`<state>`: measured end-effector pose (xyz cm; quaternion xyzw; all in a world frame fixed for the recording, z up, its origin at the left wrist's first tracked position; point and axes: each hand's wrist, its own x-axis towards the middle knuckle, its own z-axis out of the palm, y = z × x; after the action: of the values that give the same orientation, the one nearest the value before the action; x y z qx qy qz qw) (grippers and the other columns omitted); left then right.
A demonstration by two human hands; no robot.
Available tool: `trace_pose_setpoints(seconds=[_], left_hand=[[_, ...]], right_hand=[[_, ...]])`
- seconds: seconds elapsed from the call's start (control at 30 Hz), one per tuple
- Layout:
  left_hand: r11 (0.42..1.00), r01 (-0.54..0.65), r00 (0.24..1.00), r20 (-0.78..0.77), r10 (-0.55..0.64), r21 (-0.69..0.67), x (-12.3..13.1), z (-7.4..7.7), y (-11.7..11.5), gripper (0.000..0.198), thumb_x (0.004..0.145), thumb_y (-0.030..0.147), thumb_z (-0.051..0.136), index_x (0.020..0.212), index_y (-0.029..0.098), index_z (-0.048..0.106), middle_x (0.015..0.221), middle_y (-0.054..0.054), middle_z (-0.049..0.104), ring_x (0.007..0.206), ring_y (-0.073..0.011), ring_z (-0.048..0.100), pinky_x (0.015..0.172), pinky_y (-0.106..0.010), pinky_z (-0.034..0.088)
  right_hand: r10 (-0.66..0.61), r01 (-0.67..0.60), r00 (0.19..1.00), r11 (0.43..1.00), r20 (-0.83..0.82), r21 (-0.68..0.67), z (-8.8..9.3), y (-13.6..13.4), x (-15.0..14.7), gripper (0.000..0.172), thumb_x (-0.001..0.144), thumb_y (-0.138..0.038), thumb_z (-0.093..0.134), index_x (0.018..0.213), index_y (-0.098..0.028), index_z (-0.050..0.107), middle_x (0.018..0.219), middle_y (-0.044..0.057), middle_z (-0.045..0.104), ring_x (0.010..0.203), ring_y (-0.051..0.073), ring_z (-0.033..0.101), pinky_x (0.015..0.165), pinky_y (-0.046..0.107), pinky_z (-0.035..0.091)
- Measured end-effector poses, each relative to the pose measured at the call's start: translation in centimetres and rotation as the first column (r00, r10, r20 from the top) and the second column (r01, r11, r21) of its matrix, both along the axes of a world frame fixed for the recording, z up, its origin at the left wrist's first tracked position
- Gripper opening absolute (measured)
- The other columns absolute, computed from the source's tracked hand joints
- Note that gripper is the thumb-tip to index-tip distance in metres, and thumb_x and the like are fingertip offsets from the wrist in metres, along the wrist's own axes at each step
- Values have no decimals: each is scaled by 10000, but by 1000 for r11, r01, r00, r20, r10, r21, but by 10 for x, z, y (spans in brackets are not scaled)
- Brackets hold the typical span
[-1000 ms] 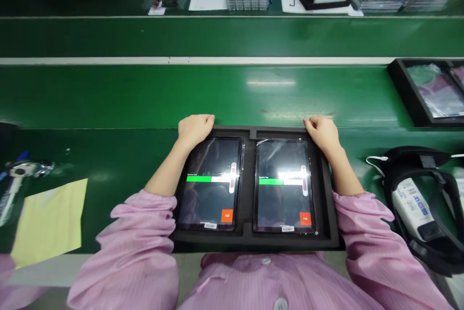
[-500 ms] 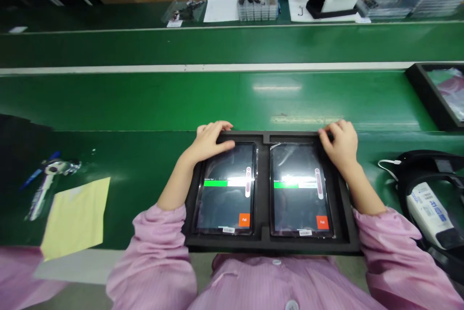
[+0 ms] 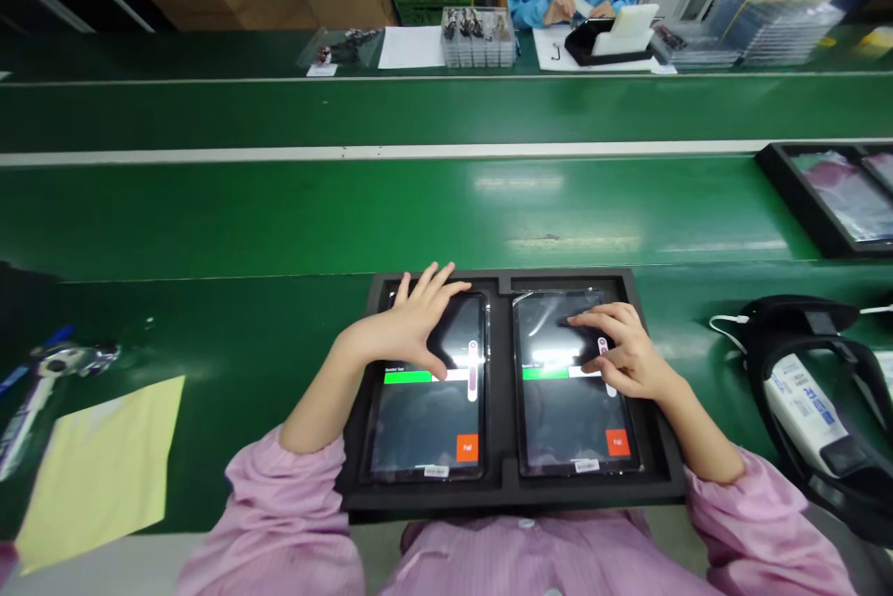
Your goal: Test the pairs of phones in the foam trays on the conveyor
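A black foam tray (image 3: pixel 499 484) lies on the green bench right in front of me and holds two tablets side by side. The left tablet (image 3: pixel 425 419) and the right tablet (image 3: pixel 572 419) each show a green bar and an orange button. My left hand (image 3: pixel 411 326) rests spread over the top of the left tablet, thumb on the screen by the bar. Over the upper half of the right tablet sits my right hand (image 3: pixel 620 350), fingers loosely curled and touching the screen. Neither hand holds anything.
A yellow sheet (image 3: pixel 98 466) and a tool (image 3: pixel 48 373) lie at the left. A black strap device with a white unit (image 3: pixel 809 401) sits at the right. Another black tray (image 3: pixel 830 196) rides the conveyor belt. A person in blue works across the line.
Both hands have left the tray's far corners and come onto the tablet screens. The tray has slid a little nearer to me.
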<state>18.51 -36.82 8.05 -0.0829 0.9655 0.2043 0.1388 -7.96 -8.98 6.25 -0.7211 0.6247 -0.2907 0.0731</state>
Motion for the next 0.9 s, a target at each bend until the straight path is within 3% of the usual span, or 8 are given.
trace_pose_setpoints(seconds=[0.13,0.23,0.3,0.4,0.53,0.7,0.9], left_hand=[[995,-98,995,23,97,30,18,13,-22,752,809,664,644,1405,264,421,1598,-138,164,1479,-376,155,1190,-564,232],[966,-250,964,72,255,-70,29,16,-36,635,810,594,600,1299,194,535,1351,-158,442,1290,-359,424,1073,-515,419],[950,-288,950,89,299,-116,32,16,-42,546,816,497,553,1261,181,582,1214,-138,520,1175,-330,510,1013,-486,469],[948,-293,952,50,301,-127,29,18,-47,409,852,327,435,1173,224,667,1151,-92,590,1087,-268,582,956,-396,500],[903,-383,922,-13,388,-195,15,21,-42,407,861,161,367,980,230,750,1071,-54,680,1003,-223,640,880,-311,509],[864,-429,897,-12,442,-265,4,16,-36,331,823,96,477,935,207,768,1006,-47,732,963,-229,663,853,-290,506],[857,-445,886,11,464,-260,3,15,-38,296,825,69,532,928,207,773,983,-31,747,953,-215,681,839,-263,499]], right_hand=[[-84,93,994,984,66,-149,0,4,-1,437,958,-262,411,719,-281,776,1120,43,630,995,259,543,876,437,413],[-188,196,977,977,104,-79,-2,2,-5,479,990,-316,377,718,-258,768,1095,59,623,996,263,557,878,433,426],[-265,275,955,959,130,-64,-5,-6,-10,470,1002,-354,365,792,-237,769,1123,77,601,1035,270,554,912,434,433],[-371,384,920,918,128,-101,-10,-27,-23,395,998,-362,390,880,-196,728,1052,103,579,998,267,556,891,410,449],[-437,438,899,890,37,-129,-17,-48,-37,258,942,-301,425,831,-184,627,851,85,560,837,257,544,769,379,441],[-420,407,907,893,-27,-191,-23,-41,-36,184,930,-244,437,823,-190,577,816,69,534,774,243,525,704,364,418],[-383,368,924,894,-11,-255,-19,-34,-31,141,954,-207,445,862,-200,552,836,51,538,779,230,534,703,352,418]])
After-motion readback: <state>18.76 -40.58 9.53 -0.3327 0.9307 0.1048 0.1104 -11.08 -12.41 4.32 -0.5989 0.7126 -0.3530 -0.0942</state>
